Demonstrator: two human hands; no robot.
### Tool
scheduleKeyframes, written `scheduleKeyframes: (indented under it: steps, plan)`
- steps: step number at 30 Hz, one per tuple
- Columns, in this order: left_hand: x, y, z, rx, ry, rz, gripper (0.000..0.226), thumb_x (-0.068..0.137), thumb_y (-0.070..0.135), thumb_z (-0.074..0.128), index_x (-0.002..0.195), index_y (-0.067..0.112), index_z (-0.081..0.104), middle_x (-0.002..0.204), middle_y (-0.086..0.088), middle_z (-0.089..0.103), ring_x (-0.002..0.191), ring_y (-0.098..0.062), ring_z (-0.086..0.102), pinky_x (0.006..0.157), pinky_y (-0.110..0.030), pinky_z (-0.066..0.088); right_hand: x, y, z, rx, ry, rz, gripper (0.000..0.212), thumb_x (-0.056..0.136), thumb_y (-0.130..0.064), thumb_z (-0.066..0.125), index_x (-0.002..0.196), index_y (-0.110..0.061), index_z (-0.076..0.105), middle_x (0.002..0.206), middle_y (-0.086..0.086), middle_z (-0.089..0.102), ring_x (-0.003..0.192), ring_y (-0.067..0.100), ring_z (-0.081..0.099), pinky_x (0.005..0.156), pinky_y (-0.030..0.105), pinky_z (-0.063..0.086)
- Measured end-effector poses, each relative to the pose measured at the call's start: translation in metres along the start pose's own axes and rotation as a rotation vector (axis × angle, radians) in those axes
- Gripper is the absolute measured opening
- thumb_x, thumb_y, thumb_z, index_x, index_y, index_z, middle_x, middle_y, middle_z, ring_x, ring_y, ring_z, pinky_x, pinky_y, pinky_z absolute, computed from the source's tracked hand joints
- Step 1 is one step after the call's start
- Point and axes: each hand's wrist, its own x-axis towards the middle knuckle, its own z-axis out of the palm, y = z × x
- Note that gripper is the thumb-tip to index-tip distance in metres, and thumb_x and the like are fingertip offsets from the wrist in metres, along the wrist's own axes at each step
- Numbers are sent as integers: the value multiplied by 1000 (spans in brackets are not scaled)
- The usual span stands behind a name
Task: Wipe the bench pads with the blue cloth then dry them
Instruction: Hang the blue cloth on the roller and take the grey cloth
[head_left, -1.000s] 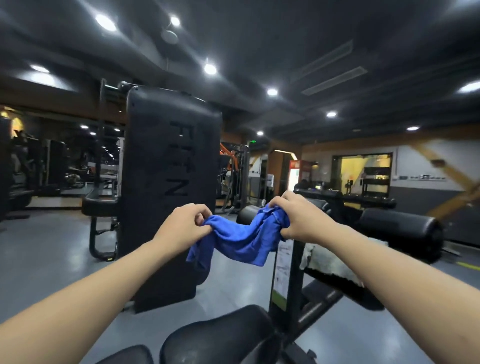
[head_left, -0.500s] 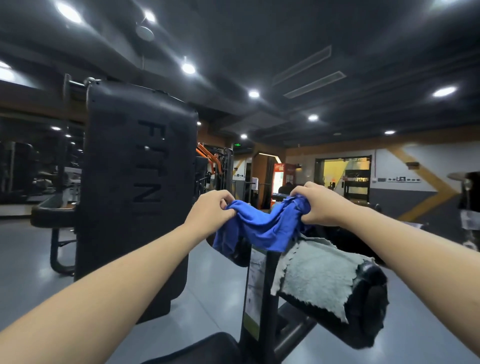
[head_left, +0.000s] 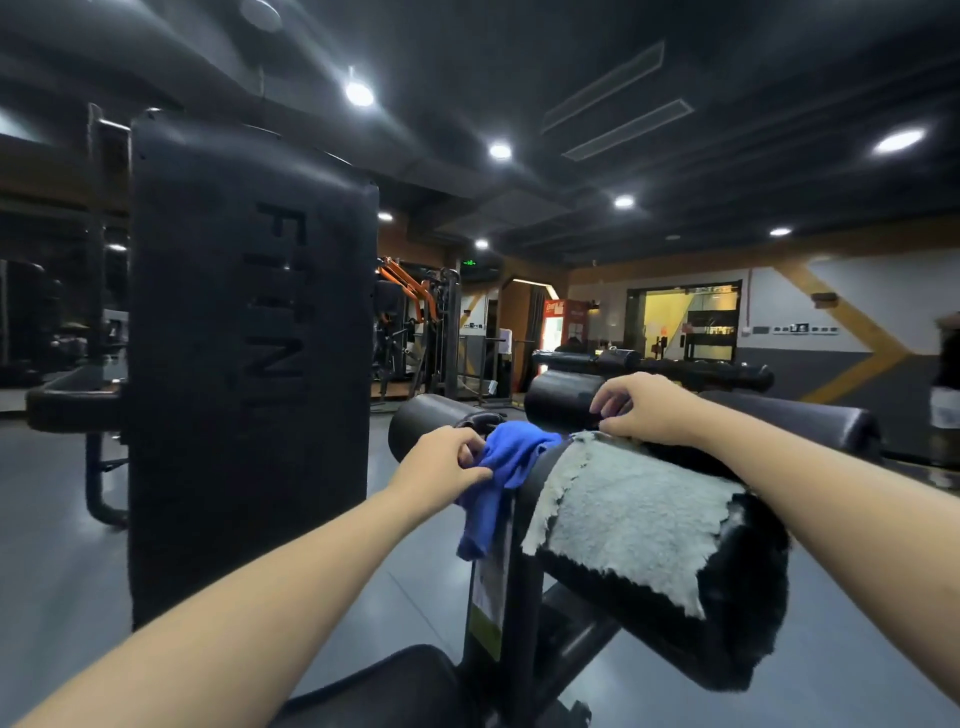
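On the top of the near roller pad (head_left: 727, 613), at its inner end by the upright post (head_left: 511, 561), lies the blue cloth (head_left: 506, 467), bunched at the crest with 1 loose tail hanging down the post side. The left hand (head_left: 441, 470) has its fingers curled into the cloth's left edge, pinching a fold. The right hand (head_left: 647, 410) sits on the pad's far upper edge with fingers curled down at the rim of the grey towel (head_left: 623, 514); whether it actually pinches that towel or only rests on it cannot be told, and it does not appear to hold the blue cloth.

The grey towel drapes over most of the pad's top and front face, its ragged lower edge hanging toward the pad's outer end. 2 more black roller pads (head_left: 431, 421) stand just behind, and a tall black back pad (head_left: 249, 364) stands upright at the left.

The blue cloth looks thin, light and limp, so it will fold and bunch rather than keep a shape; it should wipe best spread flat under an open palm, taken near its middle rather than by a corner. The pad's vinyl looks smooth and firm, so the cloth will likely slide easily. The grey towel may shift or drop off if the wiping drags against it.
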Motion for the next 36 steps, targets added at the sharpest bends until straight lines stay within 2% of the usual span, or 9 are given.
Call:
scheduleKeyframes:
  steps: [4, 9, 14, 17, 21, 26, 30, 33, 36]
  plan:
    - [-11, 10, 2, -5, -42, 3, 22, 81, 22, 77, 102, 18, 70, 84, 1, 66, 69, -16, 66, 71, -35, 60, -15, -10, -6, 65, -34, 14, 12, 93, -26, 68, 105, -27, 69, 101, -6, 70, 89, 14, 70, 69, 27, 61]
    - [-26, 22, -4, 67, -75, -5, 32, 86, 33, 73, 114, 18, 65, 103, 4, 64, 94, -15, 62, 79, -28, 50, -37, -27, -11, 41, -85, -22, 13, 93, -33, 67, 105, -29, 69, 101, -9, 70, 91, 9, 68, 70, 24, 58]
    - [-43, 40, -17, 3, -30, 73, 19, 92, 32, 65, 109, 23, 66, 87, 2, 63, 81, -15, 61, 78, -36, 55, -62, -35, -19, -5, -212, 19, 19, 92, -44, 66, 108, -34, 67, 102, -12, 70, 91, 5, 67, 79, 22, 49]
    - [-53, 55, -19, -119, -67, 76, 18, 88, 44, 66, 95, 28, 71, 80, 0, 63, 70, -10, 58, 71, -39, 57, -75, -37, -21, 12, -195, 23, 24, 91, -45, 67, 112, -35, 67, 105, -12, 69, 94, 5, 66, 83, 23, 50]
    - [-62, 75, -17, -152, -163, 52, 35, 75, 59, 75, 91, 28, 71, 81, 12, 65, 71, -3, 59, 62, -26, 51, -83, -43, -21, 1, -176, 16, 46, 91, -43, 68, 134, -39, 53, 111, -10, 64, 97, 5, 62, 84, 24, 48]
    - [-59, 83, -10, -69, -146, 16, 17, 77, 40, 76, 87, 29, 68, 89, 14, 69, 89, -7, 65, 83, -35, 56, -78, -56, -21, -28, -234, 27, 48, 94, -39, 62, 140, -40, 49, 99, -7, 63, 82, 6, 58, 70, 21, 42]
    - [-60, 83, -12, -35, -126, -9, 6, 83, 27, 66, 79, 30, 63, 90, 12, 69, 89, -11, 65, 81, -37, 56, -69, -64, -15, -153, -240, 34, 44, 98, -43, 55, 142, -41, 49, 114, -11, 50, 97, 9, 47, 85, 26, 36]
    - [-62, 76, -19, -75, -100, -17, 1, 86, 24, 62, 87, 23, 61, 85, 10, 66, 84, -13, 64, 73, -36, 55, -67, -71, -18, -209, -256, 17, 36, 96, -43, 59, 132, -40, 58, 105, -16, 53, 92, 7, 52, 79, 25, 39]
    - [-68, 70, -31, -125, -99, -18, 6, 90, 21, 57, 95, 17, 58, 85, 6, 65, 78, -17, 63, 69, -36, 55, -69, -84, -18, -276, -196, -73, 16, 91, -37, 65, 105, -28, 66, 89, -12, 57, 81, 8, 55, 66, 26, 42]
